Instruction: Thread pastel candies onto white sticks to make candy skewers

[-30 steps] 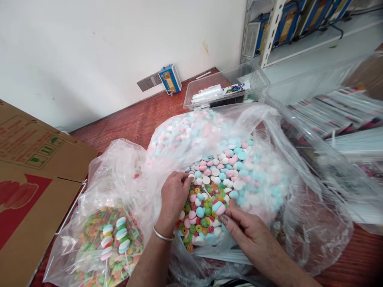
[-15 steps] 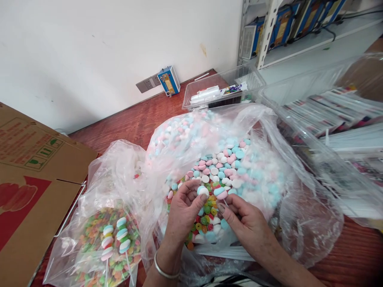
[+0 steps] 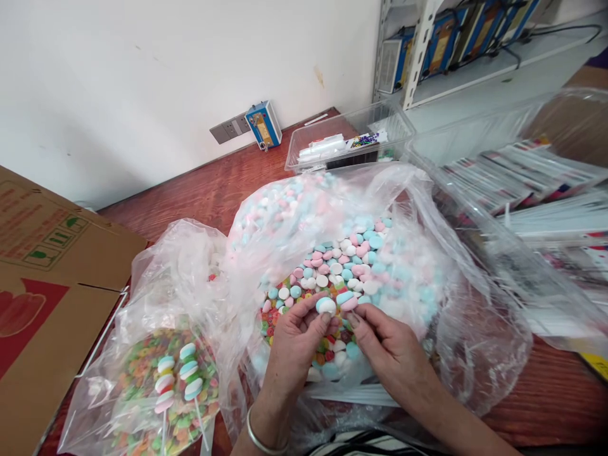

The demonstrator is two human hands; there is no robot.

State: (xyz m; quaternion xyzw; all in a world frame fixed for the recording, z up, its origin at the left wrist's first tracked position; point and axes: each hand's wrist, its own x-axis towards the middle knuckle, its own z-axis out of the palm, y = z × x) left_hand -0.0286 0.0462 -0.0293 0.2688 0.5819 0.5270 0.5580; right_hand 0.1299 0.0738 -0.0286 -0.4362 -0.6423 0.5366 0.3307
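Note:
My left hand pinches a blue-and-white marshmallow between thumb and fingertips. Close beside it, my right hand grips a candy skewer just below its blue and pink marshmallow; most of the stick is hidden by my fingers. Under both hands lies an opened clear plastic bag with pink, blue and white marshmallows and small coloured gummy rings. To the left, two loaded candy skewers, one with a pink bottom and one with blue-and-white pieces, rest on a bag of gummy rings.
A cardboard box stands at the left edge. Behind the marshmallows is a clear plastic bin; a larger clear bin with stacked packets stands right. A blue device leans near the wall socket. White sticks lie near my body.
My left hand has brought the marshmallow closer to the skewer, so the two pieces now nearly touch. The camera view has shifted slightly.

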